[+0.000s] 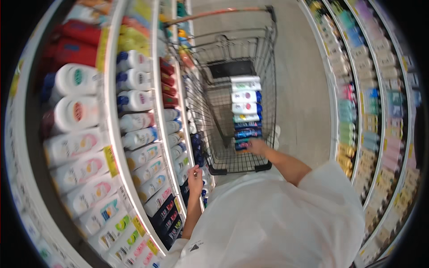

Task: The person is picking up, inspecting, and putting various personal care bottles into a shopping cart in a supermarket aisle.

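My right hand (257,147) reaches over the near end of a wire shopping cart (273,62). Its fingers are closed on the end of a dark blue bottle (241,145), the nearest in a row lying in the cart. Beyond it lie more dark blue bottles (248,133) and several white bottles (244,97), side by side. Beside the left shelves, my left hand (195,177) is raised with its fingers curled together. A small dark spot shows at its fingers, too small to name. Dark blue bottles (197,147) stand on the shelf just beyond that hand.
Shelves on the left hold white bottles (77,114), pale bottles (91,177) and red packs (76,51), with a white shelf edge (117,111). Shelves on the right carry green bottles (347,111) and beige bottles (343,161). Grey floor (304,89) runs between the cart and the right shelves.
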The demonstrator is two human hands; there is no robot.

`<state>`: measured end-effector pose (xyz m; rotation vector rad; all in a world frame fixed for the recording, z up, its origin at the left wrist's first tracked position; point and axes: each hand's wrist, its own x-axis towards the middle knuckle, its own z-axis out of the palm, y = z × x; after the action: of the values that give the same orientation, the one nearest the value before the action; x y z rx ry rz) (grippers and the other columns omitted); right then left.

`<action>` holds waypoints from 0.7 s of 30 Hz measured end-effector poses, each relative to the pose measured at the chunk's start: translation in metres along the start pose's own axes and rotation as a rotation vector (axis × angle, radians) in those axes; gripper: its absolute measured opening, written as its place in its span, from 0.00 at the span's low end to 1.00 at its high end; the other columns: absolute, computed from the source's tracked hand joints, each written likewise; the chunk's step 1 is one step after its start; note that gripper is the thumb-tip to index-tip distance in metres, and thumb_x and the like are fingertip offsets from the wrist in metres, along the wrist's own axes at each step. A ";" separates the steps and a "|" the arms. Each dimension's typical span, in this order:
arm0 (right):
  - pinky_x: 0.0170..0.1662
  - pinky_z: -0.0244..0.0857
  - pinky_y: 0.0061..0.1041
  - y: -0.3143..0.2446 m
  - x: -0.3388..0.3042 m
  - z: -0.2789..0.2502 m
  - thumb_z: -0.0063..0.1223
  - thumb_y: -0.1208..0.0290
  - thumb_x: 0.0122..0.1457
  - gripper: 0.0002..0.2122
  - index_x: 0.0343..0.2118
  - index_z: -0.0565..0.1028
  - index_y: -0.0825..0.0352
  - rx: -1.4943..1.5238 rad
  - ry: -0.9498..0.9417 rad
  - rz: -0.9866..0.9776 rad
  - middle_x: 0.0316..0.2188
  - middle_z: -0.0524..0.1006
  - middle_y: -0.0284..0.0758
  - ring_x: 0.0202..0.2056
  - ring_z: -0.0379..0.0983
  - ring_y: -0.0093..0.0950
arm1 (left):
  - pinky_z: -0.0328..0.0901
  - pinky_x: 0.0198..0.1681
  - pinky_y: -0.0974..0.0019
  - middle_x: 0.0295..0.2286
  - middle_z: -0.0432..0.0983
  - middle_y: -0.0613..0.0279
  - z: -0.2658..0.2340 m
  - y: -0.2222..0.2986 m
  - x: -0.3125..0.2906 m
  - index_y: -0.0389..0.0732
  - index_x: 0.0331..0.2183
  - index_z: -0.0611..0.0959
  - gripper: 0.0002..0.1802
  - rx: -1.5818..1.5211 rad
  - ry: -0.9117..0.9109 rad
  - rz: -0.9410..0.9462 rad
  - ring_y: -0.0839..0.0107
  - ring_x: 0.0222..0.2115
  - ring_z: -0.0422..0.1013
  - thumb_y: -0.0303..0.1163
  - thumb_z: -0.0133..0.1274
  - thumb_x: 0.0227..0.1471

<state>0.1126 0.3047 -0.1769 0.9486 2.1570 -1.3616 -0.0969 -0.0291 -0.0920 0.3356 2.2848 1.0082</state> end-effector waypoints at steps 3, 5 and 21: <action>0.52 0.70 0.42 -0.018 -0.082 -0.024 0.41 0.74 0.60 0.25 0.61 0.70 0.47 -0.158 -0.231 -0.185 0.51 0.77 0.45 0.48 0.76 0.46 | 0.70 0.41 0.62 0.39 0.77 0.55 -0.023 0.164 0.001 0.38 0.51 0.79 0.18 0.000 0.058 0.176 0.64 0.39 0.74 0.35 0.55 0.62; 0.48 0.72 0.39 -0.013 -0.110 -0.025 0.44 0.81 0.52 0.35 0.64 0.68 0.42 -0.047 -0.147 -0.260 0.51 0.78 0.45 0.45 0.78 0.44 | 0.70 0.45 0.61 0.39 0.78 0.51 -0.054 0.229 0.007 0.39 0.51 0.79 0.19 0.056 0.119 0.347 0.61 0.39 0.76 0.33 0.55 0.60; 0.49 0.69 0.37 0.032 -0.016 -0.044 0.55 0.47 0.57 0.25 0.50 0.80 0.61 -0.008 -0.150 -0.263 0.44 0.81 0.45 0.46 0.78 0.42 | 0.70 0.40 0.63 0.45 0.74 0.54 -0.321 0.571 -0.092 0.40 0.51 0.77 0.23 0.350 1.267 1.063 0.65 0.35 0.74 0.33 0.58 0.54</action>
<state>0.1475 0.3478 -0.1669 0.5542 2.2271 -1.4903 -0.2336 0.1303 0.5352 1.5299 3.5120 1.5773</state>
